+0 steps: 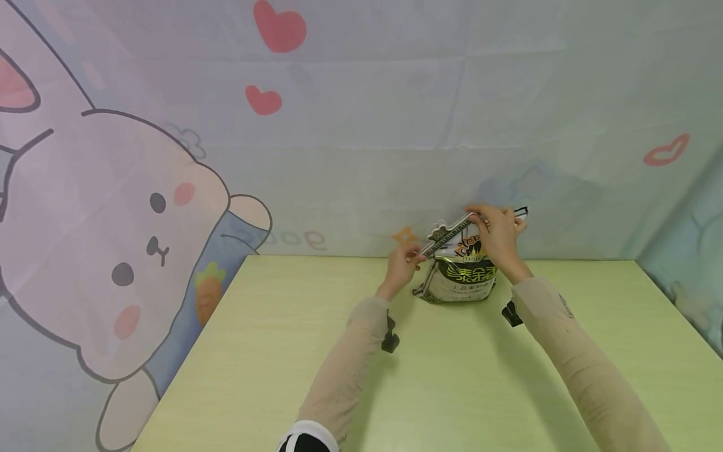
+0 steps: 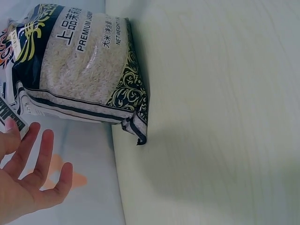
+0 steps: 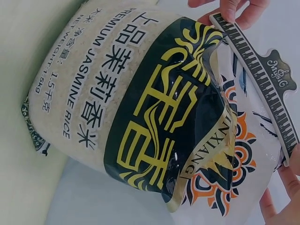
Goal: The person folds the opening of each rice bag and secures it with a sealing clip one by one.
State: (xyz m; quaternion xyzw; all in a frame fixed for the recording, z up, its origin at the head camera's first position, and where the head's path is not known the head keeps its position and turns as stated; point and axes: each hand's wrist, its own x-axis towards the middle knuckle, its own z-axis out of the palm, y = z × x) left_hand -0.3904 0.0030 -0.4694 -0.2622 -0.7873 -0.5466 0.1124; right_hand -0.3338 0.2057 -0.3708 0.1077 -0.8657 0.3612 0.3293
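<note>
A bag of jasmine rice (image 1: 465, 279) stands at the far side of the table; its printed front fills much of the right wrist view (image 3: 117, 93). Across the bag's top lies a long clip with a piano-key pattern and a "Music" tab (image 3: 262, 79), tilted up to the right in the head view. My left hand (image 1: 402, 267) pinches the clip's lower left end between thumb and forefinger, its other fingers spread in the left wrist view (image 2: 28, 178). Over the upper right part, my right hand (image 1: 499, 235) grips the clip and the bag's top edge.
The light green table (image 1: 254, 351) meets a cartoon-printed cloth backdrop (image 1: 367, 157) right behind the bag. Another cloth side (image 1: 689, 251) borders the table on the right. Black wrist mounts (image 1: 390, 336) hang beneath both sleeves.
</note>
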